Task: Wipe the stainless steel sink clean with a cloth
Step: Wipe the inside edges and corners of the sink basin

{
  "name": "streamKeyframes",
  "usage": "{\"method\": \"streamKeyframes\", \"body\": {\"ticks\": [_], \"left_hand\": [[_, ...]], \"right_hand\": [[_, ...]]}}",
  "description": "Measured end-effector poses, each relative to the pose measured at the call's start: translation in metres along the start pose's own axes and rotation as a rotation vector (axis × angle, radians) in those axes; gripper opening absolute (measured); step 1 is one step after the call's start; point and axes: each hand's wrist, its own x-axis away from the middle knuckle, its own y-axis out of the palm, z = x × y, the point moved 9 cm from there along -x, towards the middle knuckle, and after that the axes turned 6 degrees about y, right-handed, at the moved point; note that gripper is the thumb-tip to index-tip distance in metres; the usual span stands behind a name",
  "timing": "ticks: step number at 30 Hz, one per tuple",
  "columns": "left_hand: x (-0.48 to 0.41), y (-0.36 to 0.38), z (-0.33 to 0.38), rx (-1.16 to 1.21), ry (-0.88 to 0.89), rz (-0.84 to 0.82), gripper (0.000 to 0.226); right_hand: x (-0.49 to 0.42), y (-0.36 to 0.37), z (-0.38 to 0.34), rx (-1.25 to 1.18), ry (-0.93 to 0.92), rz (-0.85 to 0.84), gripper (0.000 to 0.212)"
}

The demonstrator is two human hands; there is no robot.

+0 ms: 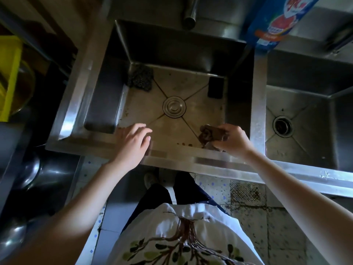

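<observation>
Head camera shows me my right hand [232, 139] gripping the brown cloth [209, 133] at the near right corner of the sink [177, 48]. My left hand [131, 142] lies released over the front rim, fingers loose. A steel scourer [140, 79] and a dark sponge [215, 87] sit at the far corners.

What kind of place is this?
Probably a kitchen dishwashing area: a steel sink with a second basin beside it, a scouring pad in the sink, and a detergent pack at the back.
</observation>
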Motion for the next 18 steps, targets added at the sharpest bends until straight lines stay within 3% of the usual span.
{"method": "streamKeyframes", "body": {"ticks": [10,16,18], "left_hand": [[0.004,0.029,0.031,-0.048,-0.034,-0.030,0.025],[0.008,0.034,0.046,-0.118,-0.028,0.039,0.035],[0.006,0.037,0.046,-0.117,-0.051,0.026,0.035]], "right_hand": [[-0.044,0.047,-0.008,0.240,0.007,-0.533,0.029],[-0.049,0.073,0.000,0.406,-0.014,-0.700,0.007],[-0.051,0.077,0.002,0.469,-0.013,-0.750,0.021]]}}
